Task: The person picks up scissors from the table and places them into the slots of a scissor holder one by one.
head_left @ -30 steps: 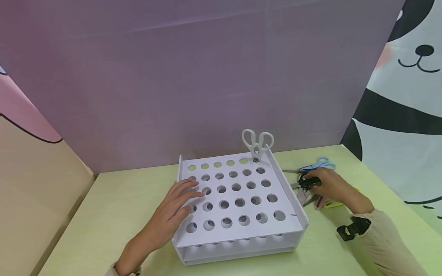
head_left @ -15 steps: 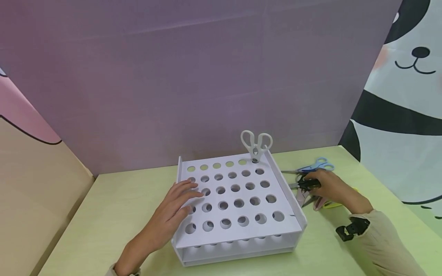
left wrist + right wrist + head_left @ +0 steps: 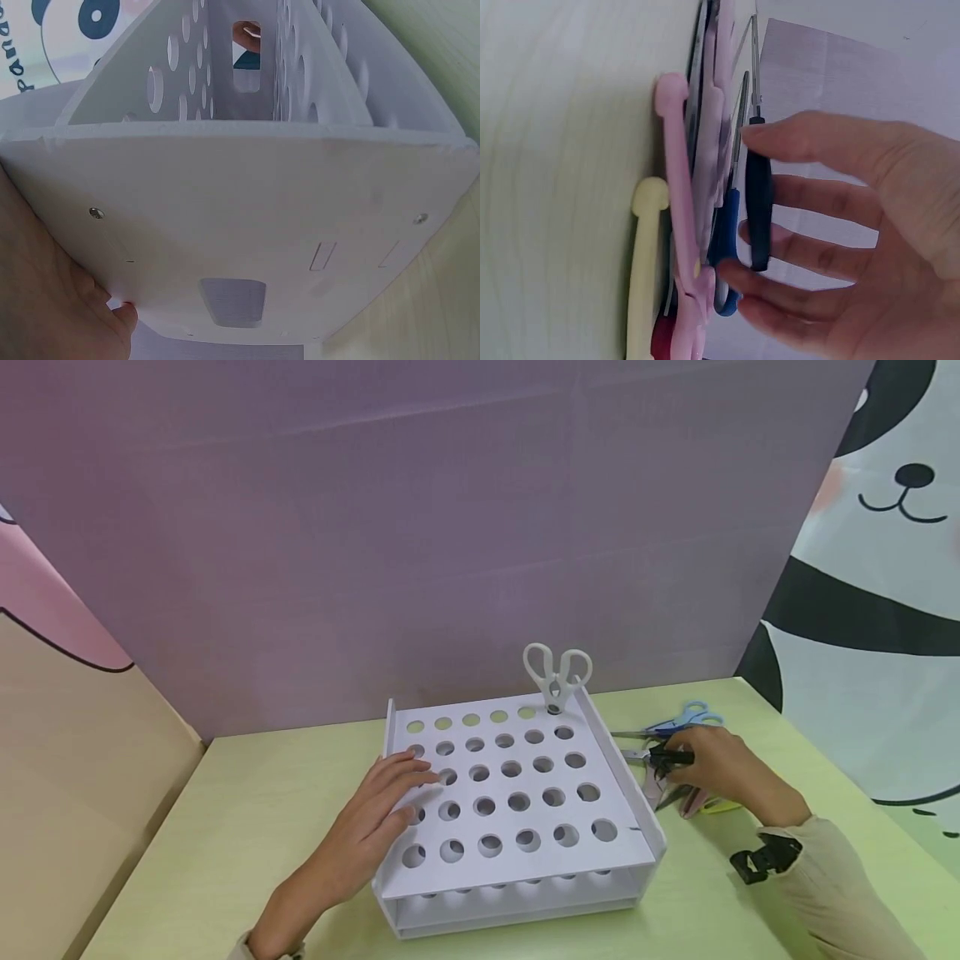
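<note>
A white rack (image 3: 540, 867) with rows of round holes stands on the table. My left hand (image 3: 358, 831) rests on its left side, fingers spread over the top panel. In the left wrist view, part of that hand (image 3: 56, 289) lies against the rack's side panel (image 3: 225, 202). White scissors (image 3: 557, 693) stand handles up in the back right hole. Right of the rack, my right hand (image 3: 723, 770) pinches black-handled scissors (image 3: 760, 202) between thumb and fingers, over a heap of other scissors. Their blades (image 3: 634, 755) point toward the rack.
In the heap lie blue scissors (image 3: 684, 718), pink scissors (image 3: 676, 150) and a yellow handle (image 3: 641, 262). The rack's raised right wall (image 3: 630, 793) stands between its top and the heap. A purple backdrop (image 3: 375, 568) rises behind the table.
The black-handled scissors have turned slightly in my right hand, their blades swinging a little toward the back. My left hand stays on the rack almost unmoved.
</note>
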### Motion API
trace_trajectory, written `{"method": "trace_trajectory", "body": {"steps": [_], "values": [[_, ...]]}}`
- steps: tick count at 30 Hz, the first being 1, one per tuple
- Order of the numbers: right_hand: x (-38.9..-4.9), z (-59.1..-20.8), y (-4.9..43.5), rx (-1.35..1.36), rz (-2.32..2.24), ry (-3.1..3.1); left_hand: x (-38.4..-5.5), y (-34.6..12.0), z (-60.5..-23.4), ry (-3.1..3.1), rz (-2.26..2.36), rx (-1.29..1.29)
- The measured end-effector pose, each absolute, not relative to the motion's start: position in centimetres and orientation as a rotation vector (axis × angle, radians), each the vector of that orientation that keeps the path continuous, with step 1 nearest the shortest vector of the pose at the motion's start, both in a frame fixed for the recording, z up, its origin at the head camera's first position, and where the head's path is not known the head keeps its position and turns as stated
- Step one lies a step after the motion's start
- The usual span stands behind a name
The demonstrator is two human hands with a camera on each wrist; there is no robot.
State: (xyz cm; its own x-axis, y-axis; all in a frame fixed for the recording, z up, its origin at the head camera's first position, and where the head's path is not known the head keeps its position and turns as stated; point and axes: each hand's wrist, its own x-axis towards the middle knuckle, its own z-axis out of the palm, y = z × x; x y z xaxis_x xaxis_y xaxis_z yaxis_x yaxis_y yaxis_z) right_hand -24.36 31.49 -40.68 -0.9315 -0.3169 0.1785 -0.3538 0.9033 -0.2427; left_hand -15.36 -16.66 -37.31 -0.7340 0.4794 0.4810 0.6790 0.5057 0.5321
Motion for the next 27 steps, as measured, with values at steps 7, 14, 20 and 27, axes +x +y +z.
{"method": "trace_trajectory", "body": {"steps": [7, 14, 20, 27], "values": [[-24.2, -39.9, 31.0, 0.526, 0.459, -2.93, -15.4, -16.6, -37.2, -2.488, -1.051, -0.968], [-24.0, -39.3, 30.8, 0.558, 0.498, -2.808, -15.4, -16.7, -37.2, -2.499, -1.058, -0.972], [-23.7, -38.9, 30.6, 0.573, 0.524, -2.752, -15.4, -16.8, -37.3, -2.498, -1.057, -0.974], [-23.6, -38.4, 30.3, 0.593, 0.582, -2.684, -15.4, -16.7, -37.4, -2.476, -1.075, -0.971]]}}
